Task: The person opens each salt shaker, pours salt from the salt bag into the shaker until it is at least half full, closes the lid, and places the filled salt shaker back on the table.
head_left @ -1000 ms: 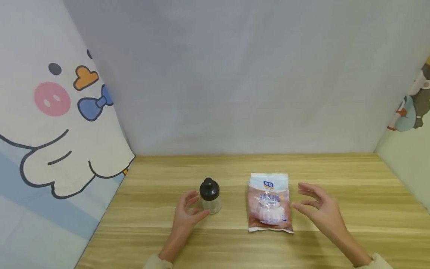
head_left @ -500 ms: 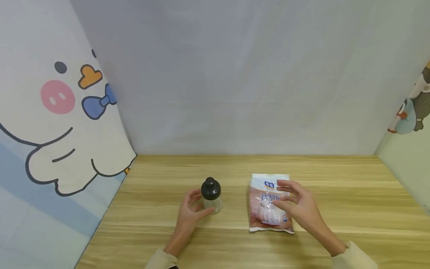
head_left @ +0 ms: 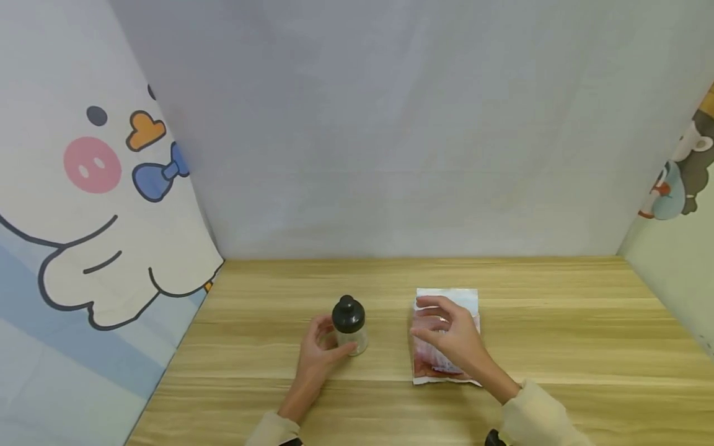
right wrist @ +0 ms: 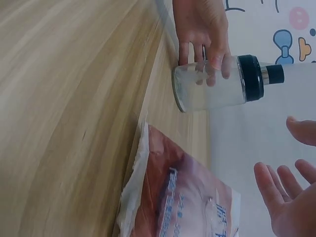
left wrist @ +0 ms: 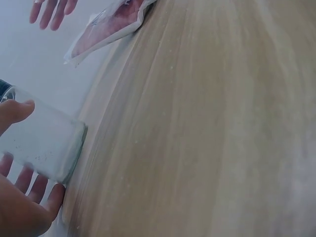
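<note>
A clear glass jar (head_left: 361, 342) with a black knobbed lid (head_left: 348, 317) stands upright on the table. My left hand (head_left: 315, 360) holds it from the left, thumb in front and fingers around the back; the right wrist view shows those fingers through the glass jar (right wrist: 217, 91). To the right lies a bag of salt (head_left: 425, 360), white at the top and reddish-brown below. Above the bag hovers my right hand (head_left: 458, 339), fingers loosely bent with nothing in them, hiding much of its print. In the right wrist view this hand (right wrist: 296, 207) is apart from the bag (right wrist: 185, 197).
The wood-grain table (head_left: 268, 291) runs back to a plain grey-white wall cloth (head_left: 390, 155). A cartoon-printed cloth (head_left: 83, 217) borders the left side, and a pale green printed one (head_left: 680, 266) the right.
My right hand has moved left, from beside the salt bag to over it. My left hand has closed in around the jar, which stays in its place.
</note>
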### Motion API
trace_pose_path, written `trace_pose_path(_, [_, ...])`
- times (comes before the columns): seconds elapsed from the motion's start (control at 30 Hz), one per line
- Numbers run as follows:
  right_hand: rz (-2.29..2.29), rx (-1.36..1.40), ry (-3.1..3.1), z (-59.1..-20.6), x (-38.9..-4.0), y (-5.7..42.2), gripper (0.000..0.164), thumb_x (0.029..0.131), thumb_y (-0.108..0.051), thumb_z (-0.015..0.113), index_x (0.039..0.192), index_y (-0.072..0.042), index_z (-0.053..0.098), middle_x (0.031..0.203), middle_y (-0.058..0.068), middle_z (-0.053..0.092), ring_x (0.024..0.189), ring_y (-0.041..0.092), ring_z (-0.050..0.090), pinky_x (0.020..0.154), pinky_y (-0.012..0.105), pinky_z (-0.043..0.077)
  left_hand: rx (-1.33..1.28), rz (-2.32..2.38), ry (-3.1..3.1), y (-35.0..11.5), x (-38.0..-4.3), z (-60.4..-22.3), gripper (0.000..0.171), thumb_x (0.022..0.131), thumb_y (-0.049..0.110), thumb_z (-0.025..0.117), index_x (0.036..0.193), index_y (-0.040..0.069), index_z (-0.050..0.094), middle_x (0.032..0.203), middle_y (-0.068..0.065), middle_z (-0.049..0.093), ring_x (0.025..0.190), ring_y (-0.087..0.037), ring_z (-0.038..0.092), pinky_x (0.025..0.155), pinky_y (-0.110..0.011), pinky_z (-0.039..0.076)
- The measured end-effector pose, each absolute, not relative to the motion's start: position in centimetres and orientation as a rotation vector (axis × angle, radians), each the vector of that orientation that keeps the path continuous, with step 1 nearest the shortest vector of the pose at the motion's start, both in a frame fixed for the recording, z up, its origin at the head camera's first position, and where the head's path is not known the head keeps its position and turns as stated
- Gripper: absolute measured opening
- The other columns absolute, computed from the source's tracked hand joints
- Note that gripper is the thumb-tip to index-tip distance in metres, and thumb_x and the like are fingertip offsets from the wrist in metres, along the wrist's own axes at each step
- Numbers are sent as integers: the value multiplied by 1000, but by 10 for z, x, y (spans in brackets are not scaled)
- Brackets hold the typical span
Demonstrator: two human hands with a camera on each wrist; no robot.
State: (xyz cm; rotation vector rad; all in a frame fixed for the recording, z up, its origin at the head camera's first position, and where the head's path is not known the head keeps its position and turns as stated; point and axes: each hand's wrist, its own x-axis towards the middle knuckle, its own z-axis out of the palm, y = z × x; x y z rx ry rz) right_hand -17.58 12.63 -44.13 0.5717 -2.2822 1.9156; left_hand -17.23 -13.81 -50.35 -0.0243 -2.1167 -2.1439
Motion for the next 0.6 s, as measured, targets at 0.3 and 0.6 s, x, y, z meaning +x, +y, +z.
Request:
trace_pose_path(0.3, [1934, 592, -2281, -444, -183, 102, 47, 75, -4, 79, 118, -1, 60, 114, 16, 62, 103, 34, 60, 84, 43, 55, -55, -2112, -2130, -133, -174, -502, 69, 68, 1, 83, 125, 0, 45, 126, -17, 51, 120, -31, 48, 103, -46, 42])
trace_pose_path(0.6, [1949, 570, -2325, -450, -189, 74, 47, 74, 6, 76, 117, 3, 59, 115, 20, 61, 104, 39, 59, 78, 34, 58, -71, -2032, -2194, -127, -174, -496, 71, 67, 4, 85, 126, 2, 45, 128, -17, 52, 120, -35, 48, 104, -48, 41])
